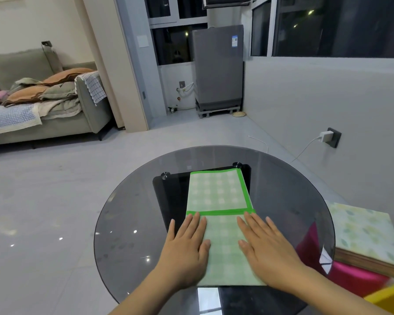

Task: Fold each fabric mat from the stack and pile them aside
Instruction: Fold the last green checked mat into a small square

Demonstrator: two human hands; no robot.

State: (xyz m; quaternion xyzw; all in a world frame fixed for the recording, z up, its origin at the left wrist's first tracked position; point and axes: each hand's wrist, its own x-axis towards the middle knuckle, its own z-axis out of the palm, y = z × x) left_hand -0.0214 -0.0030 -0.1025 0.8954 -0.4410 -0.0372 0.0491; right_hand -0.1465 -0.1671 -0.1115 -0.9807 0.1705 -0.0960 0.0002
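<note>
Left hand (pixel 187 248) and right hand (pixel 268 246): each grip flat, fingers straight, pressing the folded near half of the green checked mat (pixel 218 194) on the round glass surface (pixel 127 212). Advised: align edges, smooth crease outward. Unfolded stack (pixel 366 233) lies right.

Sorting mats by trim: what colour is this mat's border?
Bright green, around the pale green checked mat; head view.

Only the person's two forearms and hands show, entering from the lower edge of the view. Both forearms are bare, with no sleeve reaching into sight. The left hand (pixel 184 248) and the right hand (pixel 266 246) are bare too. Fingernails are short and plain, as far as can be seen.
</note>
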